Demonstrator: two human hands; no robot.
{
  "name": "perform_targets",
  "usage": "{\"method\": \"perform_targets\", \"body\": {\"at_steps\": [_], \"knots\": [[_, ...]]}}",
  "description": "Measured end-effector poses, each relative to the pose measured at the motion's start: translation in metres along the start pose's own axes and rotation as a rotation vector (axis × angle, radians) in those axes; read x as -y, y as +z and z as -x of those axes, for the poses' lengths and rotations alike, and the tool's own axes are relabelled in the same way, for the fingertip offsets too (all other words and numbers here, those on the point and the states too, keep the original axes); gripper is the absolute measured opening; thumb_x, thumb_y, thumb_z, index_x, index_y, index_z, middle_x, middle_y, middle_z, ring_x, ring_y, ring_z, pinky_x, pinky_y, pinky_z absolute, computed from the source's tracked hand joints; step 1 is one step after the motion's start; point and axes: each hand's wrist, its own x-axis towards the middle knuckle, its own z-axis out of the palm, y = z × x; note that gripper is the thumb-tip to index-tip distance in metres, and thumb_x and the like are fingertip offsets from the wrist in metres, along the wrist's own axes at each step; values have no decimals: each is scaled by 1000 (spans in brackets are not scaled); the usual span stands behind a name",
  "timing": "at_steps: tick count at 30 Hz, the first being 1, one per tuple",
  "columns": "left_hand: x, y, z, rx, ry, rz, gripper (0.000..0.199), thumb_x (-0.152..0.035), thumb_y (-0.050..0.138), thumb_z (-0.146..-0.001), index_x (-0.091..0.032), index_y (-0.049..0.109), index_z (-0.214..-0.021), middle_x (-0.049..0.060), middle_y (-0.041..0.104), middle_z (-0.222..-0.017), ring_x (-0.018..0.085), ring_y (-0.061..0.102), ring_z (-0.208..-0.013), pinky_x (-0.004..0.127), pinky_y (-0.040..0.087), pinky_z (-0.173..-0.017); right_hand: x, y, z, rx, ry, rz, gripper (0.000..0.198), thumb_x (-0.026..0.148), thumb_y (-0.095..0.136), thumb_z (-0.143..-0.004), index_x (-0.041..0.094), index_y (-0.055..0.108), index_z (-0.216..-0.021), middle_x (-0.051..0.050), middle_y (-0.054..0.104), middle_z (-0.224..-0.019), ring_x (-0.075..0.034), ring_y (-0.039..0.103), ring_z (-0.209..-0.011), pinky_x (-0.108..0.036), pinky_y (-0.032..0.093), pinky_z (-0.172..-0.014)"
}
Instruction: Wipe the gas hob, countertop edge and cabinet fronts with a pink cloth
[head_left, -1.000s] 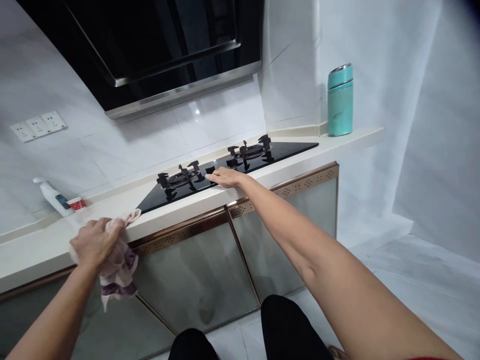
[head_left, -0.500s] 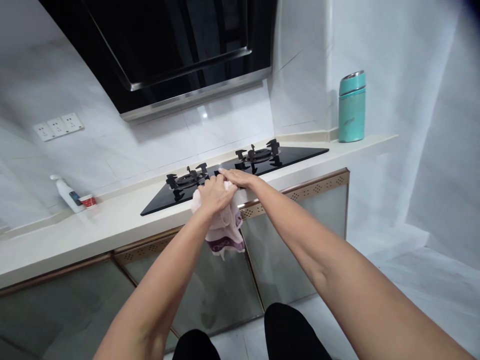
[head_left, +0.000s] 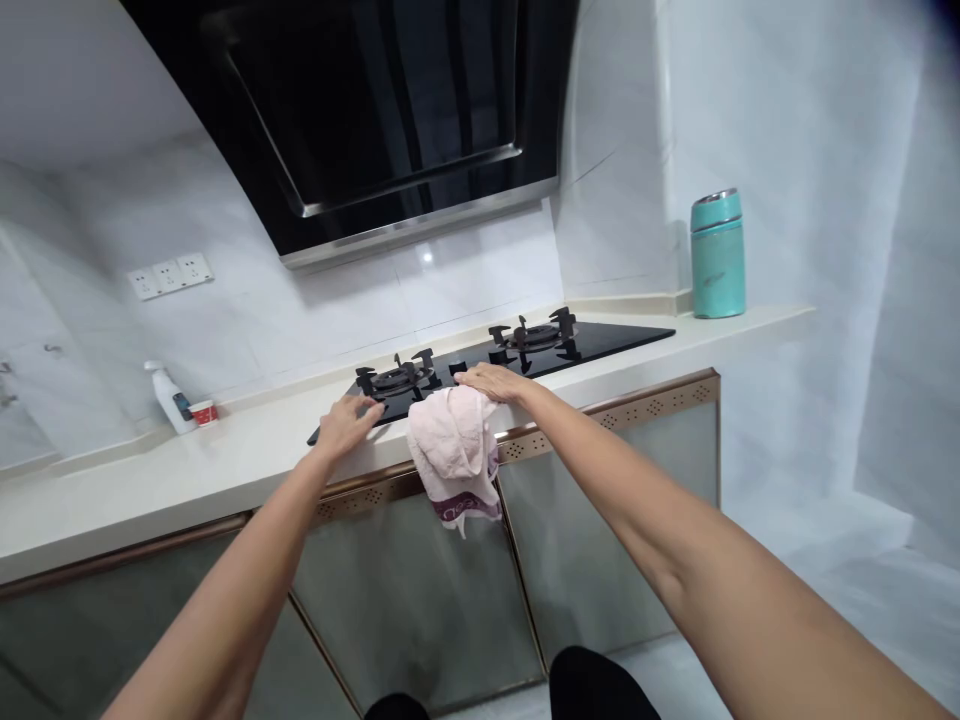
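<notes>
A pale pink hand towel [head_left: 451,435] with a purple band hangs over the counter's front edge, before the black gas cooktop [head_left: 611,338]. My right hand [head_left: 495,382] is on the towel's upper right part, fingers pointing left and thumb hidden; it appears to grip the cloth. To the left of the towel, apart from it, my left hand [head_left: 347,425] is at the cooktop's front left corner, its fingers spread with nothing in them. Two burners with black pan supports stand on the cooktop, the left burner [head_left: 397,378] just beyond my left hand.
A turquoise flask [head_left: 718,255] stands at the counter's right end. On the left are a white bottle [head_left: 171,397] and a small red-and-white cup [head_left: 203,412]. The black range hood [head_left: 352,110] slants overhead. Glass-fronted cabinets [head_left: 405,590] lie below the white counter [head_left: 150,480].
My left hand has let go of the towel and moved left. The right hand stays at the towel, now more exposed. The camera view has shifted, moving the scene slightly right and down.
</notes>
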Motion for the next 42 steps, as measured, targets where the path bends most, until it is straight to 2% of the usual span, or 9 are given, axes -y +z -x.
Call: {"method": "perform_targets", "body": {"at_steps": [5, 10, 12, 14, 17, 25, 28, 32, 42], "knots": [[3, 17, 6, 98, 45, -90, 58, -65, 37, -91, -31, 66, -128, 5, 60, -142, 33, 50, -133, 51, 36, -111, 5, -1, 12, -181, 63, 38, 41, 50, 45, -96, 21, 72, -106, -10, 65, -118, -25, 54, -113, -35, 38, -95], [1, 17, 8, 107, 36, -88, 58, -64, 36, -91, -32, 64, -130, 6, 59, -144, 33, 50, -133, 51, 36, -110, 23, -2, 25, -448, -8, 90, 42, 42, 35, -100, 20, 70, -94, -11, 64, -107, -25, 50, -109, -39, 34, -96], [1, 17, 8, 105, 32, -92, 58, -64, 37, -91, -32, 65, -129, 6, 59, -144, 33, 50, -133, 52, 35, -110, 37, 0, 29, -363, -96, 87, 45, 45, 31, -101, 21, 70, -98, -9, 64, -110, -24, 51, -107, -39, 34, -93], [2, 18, 8, 102, 31, -95, 57, -64, 37, -90, -32, 65, -129, 6, 59, -144, 33, 49, -133, 52, 35, -110, 54, 4, 31, -147, -196, 137, 46, 56, 37, -99, 25, 68, -112, -8, 63, -118, -25, 52, -108, -40, 35, -91], [3, 19, 8, 101, 32, -97, 58, -63, 37, -90, -32, 64, -130, 6, 58, -145, 33, 49, -134, 51, 35, -110, 77, 10, 31, 72, -226, 292, 65, 74, 54, -85, 29, 60, -132, -11, 59, -128, -31, 52, -112, -43, 37, -91], [4, 16, 7, 120, 30, -118, 57, -63, 37, -89, -34, 63, -132, 4, 58, -146, 33, 48, -135, 53, 36, -109, 97, 20, 34, 56, -189, 403, 67, 69, 62, -83, 31, 56, -137, -12, 60, -128, -32, 56, -114, -45, 41, -93], [5, 15, 6, 133, 20, -122, 58, -63, 37, -89, -35, 62, -134, 3, 56, -148, 33, 47, -137, 53, 35, -111, 82, 19, 40, 40, -181, 378, 72, 67, 67, -80, 34, 51, -142, -11, 58, -133, -32, 55, -117, -45, 43, -92], [9, 15, 3, 147, 19, -111, 60, -64, 37, -88, -34, 62, -134, 3, 54, -150, 34, 47, -138, 54, 35, -112, 39, 6, 54, 12, -147, 367, 79, 67, 72, -76, 35, 50, -144, -11, 58, -135, -32, 56, -115, -45, 45, -92], [10, 20, 3, 163, 44, -107, 62, -67, 37, -87, -35, 59, -136, 5, 53, -151, 35, 45, -138, 55, 33, -112, -102, -70, 102, 39, 194, 470, 94, 59, 90, -54, 36, 58, -138, -19, 59, -134, -38, 59, -110, -56, 46, -88]]}}
